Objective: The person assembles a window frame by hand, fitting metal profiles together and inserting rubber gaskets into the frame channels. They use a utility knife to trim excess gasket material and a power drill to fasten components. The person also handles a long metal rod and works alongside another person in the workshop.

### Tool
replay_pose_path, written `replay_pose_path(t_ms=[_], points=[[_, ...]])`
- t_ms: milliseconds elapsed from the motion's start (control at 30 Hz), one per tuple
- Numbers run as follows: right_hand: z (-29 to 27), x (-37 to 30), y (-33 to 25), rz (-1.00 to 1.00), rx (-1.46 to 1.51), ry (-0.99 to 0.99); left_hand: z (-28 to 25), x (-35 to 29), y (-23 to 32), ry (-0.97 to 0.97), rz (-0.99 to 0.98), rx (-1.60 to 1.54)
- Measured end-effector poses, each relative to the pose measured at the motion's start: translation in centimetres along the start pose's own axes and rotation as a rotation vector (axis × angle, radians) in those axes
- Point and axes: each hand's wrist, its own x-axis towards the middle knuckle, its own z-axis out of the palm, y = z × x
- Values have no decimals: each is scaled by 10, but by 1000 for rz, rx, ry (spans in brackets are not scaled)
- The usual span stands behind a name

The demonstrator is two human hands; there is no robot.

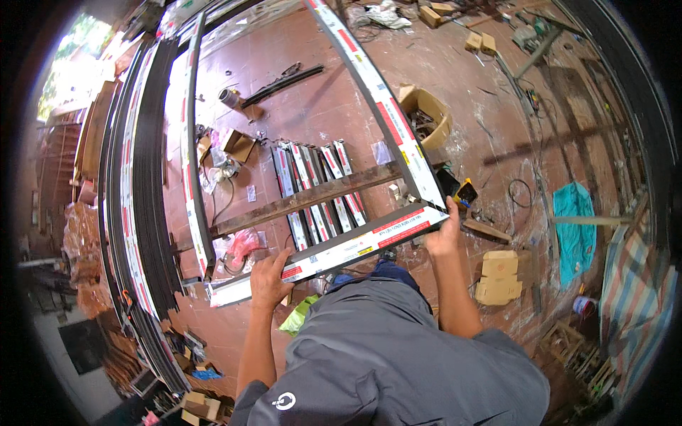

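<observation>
Fingers (281, 260) of the left hand (268, 282) and right hand (445, 233) grasped a short bar (341, 254) before the grey shirt (398, 334) in the head view. Its right end met the right long bar (393, 121), seemingly fitted; the left long bar (190, 142) looked unjoined, probably left to do.

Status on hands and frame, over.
Left hand gripping near bar. Right hand at its right-hand end. Frame gapped at near-left corner. Brown crossbar beneath.

- my right hand (445, 233), fingers partly hidden by the frame (355, 246) I hold;
- its right rail (384, 106), cut off by the top edge;
- short bars (305, 165), middles hidden beneath a brown beam (305, 201);
- pieces inside the cardboard box (443, 128), too small for me to tell
</observation>
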Motion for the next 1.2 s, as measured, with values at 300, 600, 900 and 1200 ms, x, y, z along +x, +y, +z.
replay_pose_path(t_ms=[300, 600, 900, 1200], points=[[-34, 23, -31, 167, -179, -269, -41, -47, -10, 533, -368, 122], [-31, 44, -49, 209, -283, -184, 51, -146, -136, 1510, -1344, -1984], [-45, 71, -116, 0, -469, 173, 64, -88, -145, 1624, -952, -2244], [148, 52, -98, -853, -1301, 45, 46, -100, -131, 1811, -838, -2204]])
